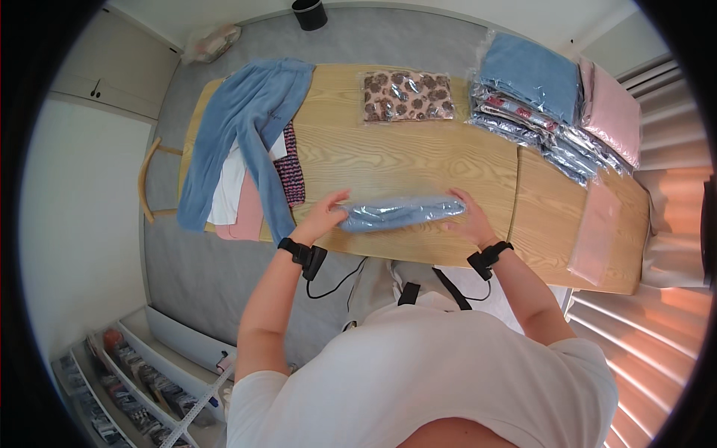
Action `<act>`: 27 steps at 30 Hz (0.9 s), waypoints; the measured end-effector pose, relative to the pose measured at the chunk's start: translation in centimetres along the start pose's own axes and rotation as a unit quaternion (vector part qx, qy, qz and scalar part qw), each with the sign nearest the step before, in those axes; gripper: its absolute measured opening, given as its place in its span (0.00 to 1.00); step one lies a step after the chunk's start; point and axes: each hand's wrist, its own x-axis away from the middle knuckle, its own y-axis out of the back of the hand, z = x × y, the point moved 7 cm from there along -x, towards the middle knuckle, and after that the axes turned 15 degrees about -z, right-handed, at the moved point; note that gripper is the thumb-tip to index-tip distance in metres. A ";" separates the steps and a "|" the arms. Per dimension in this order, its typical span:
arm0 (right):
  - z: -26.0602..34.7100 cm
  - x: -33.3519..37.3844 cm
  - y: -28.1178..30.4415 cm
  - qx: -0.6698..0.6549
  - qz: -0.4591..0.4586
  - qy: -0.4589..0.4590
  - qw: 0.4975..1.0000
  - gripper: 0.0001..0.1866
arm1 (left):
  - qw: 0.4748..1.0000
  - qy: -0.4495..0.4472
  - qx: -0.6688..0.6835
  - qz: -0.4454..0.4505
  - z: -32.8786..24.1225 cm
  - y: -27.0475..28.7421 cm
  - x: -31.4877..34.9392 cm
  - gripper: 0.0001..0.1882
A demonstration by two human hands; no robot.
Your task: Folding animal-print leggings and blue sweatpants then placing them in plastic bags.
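Observation:
A folded blue garment in a clear plastic bag (403,215) is between my hands, close to the table's near edge. My left hand (323,216) grips its left end, with the thumb on the near side. At the other end, my right hand (473,221) holds the bag between spread fingers on the far side and the thumb on the near side. The bag looks narrow from here, tilted up on its long side. Its glossy film hides the garment's details.
Blue trousers (254,112) lie over other clothes at the table's left. A bagged spotted garment (408,96) lies at the far middle. Stacked bagged clothes (530,78) stand at the far right, with a flat clear bag (595,233) nearer. A chair (149,179) stands left.

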 end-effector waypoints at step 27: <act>-7.0 -0.1 -1.7 0.364 -0.212 -0.092 0.902 0.24 | 0.927 0.148 -0.268 -0.217 6.2 -3.9 -1.2 0.22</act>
